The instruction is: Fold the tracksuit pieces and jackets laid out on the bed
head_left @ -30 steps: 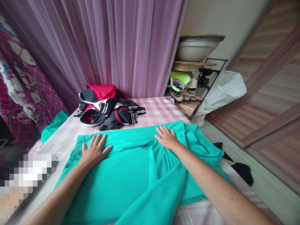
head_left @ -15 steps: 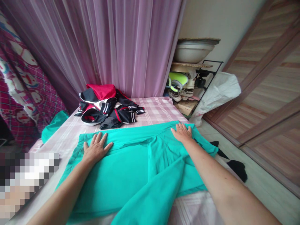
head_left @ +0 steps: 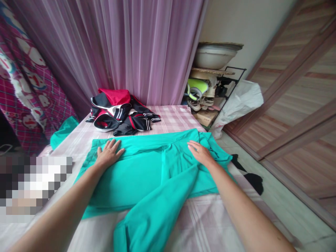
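Observation:
A teal long-sleeved top point(head_left: 131, 182) lies folded over on a plaid bedspread point(head_left: 202, 227), with one sleeve stretched out toward me. My left hand point(head_left: 109, 154) rests palm down near its far left corner, fingers spread. Over the right part of the top, beside the bunched folds where the sleeve begins, is my right hand point(head_left: 201, 153). Its fingers are stretched out and point left, and I cannot make out any cloth gripped in them. The underside of both hands is hidden.
Beyond the top lies a heap of dark and red clothes with white stripes point(head_left: 123, 112). Another teal cloth point(head_left: 63, 133) hangs at the left edge. Lilac curtains point(head_left: 147, 52), a shoe rack point(head_left: 231, 91), a white bag point(head_left: 238, 101) and a wooden wardrobe point(head_left: 291, 122) surround the bed.
My right hand has drawn back a little toward me from the far edge of the top. My left hand stays on the same corner. The view has shifted slightly, showing more of the near sleeve.

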Tool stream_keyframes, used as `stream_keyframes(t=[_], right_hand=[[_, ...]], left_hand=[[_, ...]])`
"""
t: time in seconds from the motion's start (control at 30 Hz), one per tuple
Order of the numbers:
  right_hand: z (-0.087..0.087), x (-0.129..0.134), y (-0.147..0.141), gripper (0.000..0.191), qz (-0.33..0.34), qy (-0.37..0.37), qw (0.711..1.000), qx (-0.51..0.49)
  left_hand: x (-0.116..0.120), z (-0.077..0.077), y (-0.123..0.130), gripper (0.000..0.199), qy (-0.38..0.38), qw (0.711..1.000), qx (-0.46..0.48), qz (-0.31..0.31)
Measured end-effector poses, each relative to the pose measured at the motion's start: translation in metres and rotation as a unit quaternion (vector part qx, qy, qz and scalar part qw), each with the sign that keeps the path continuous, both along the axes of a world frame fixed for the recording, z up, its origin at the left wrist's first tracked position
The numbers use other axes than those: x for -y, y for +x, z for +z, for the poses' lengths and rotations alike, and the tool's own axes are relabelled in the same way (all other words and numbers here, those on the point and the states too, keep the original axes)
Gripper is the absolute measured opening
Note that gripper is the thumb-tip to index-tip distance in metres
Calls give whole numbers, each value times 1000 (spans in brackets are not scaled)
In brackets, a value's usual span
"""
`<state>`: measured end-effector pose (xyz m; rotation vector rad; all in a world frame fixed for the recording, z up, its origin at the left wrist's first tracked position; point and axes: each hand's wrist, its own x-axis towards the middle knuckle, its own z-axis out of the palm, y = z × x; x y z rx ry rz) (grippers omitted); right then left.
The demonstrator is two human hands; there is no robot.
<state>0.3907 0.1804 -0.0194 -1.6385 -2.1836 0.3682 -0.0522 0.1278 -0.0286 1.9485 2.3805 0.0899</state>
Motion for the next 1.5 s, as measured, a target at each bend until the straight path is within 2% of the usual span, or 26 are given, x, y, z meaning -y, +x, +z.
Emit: stream_keyframes(t=[0.07, 0.17, 0.27, 0.33, 0.4, 0.47, 0.57, 0.63, 0.9, 1.0, 1.13, 1.2, 1.3, 1.4, 1.5], right_hand=[[12, 16, -2, 41, 80, -43, 994, -66], [27, 41, -12, 31, 200, -132, 969, -67], [34, 54, -24, 20, 266, -176, 948, -15], [35, 54, -33, 13, 283, -174, 943, 1], [34, 50, -43, 15, 279, -138, 950, -14], [32, 46, -54, 16, 248, -85, 964, -39], [27, 42, -70, 15, 194, -50, 979, -36], [23, 40, -76, 16, 179, -44, 982, -30], [25, 42, -80, 17, 149, -18, 987, -61], [28, 42, -79, 18, 148, -5, 987, -69], [31, 32, -59, 26, 185, -63, 979, -49], [31, 21, -39, 39, 194, -98, 976, -5], [29, -1, -10, 52, 151, -98, 979, 95], [30, -22, 9, 43, 102, -74, 981, 146], [41, -40, 21, 26, 130, -87, 980, 120]], left_hand=[[5, 2, -3, 63, 9, 1000, 2, -20], [17, 8, -3, 61, 33, 997, 9, -64], [34, 18, 4, 56, 74, 988, 32, -128], [49, 27, 13, 54, 87, 980, 60, -171], [64, 37, 24, 54, 62, 973, 103, -197], [79, 47, 34, 56, -9, 964, 156, -214], [97, 57, 47, 57, -135, 932, 220, -256], [105, 61, 53, 55, -182, 914, 231, -280], [122, 56, 66, 33, -251, 894, 239, -285], [121, 62, 63, 28, -261, 891, 272, -252], [116, 89, 37, 37, -257, 871, 371, -193], [111, 108, 17, 44, -227, 878, 384, -173], [102, 133, -13, 48, -178, 901, 363, -156], [89, 152, -31, 53, -144, 919, 341, -139], [81, 172, -33, 57, -135, 918, 356, -109]])
